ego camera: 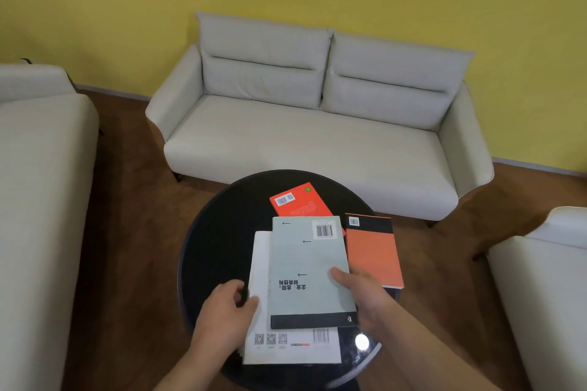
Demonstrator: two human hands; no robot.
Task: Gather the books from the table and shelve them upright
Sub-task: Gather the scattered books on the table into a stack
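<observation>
- The pale sofa (305, 124) stands beyond the table; no shelf shows, so I judge shelving is not yet started.
- The round black table (216, 247) carries all four books. Its left part is bare, giving room to square a stack.
- The white book (292, 354) lies lowest at the table's near side, its bottom edge close to the rim.
- The grey-green book (308, 270) rests on it, offset rightward; gathering looks barely begun.
- The orange black-banded book (371, 254) lies flat by the table's right rim, ungathered.
- The red book (298, 200) lies at the table's far side, its near corner hidden.
- The right hand (359, 289) pinches the grey-green book's right edge, thumb on top.
- The left hand (225, 311) curls round the white book's left edge.
</observation>
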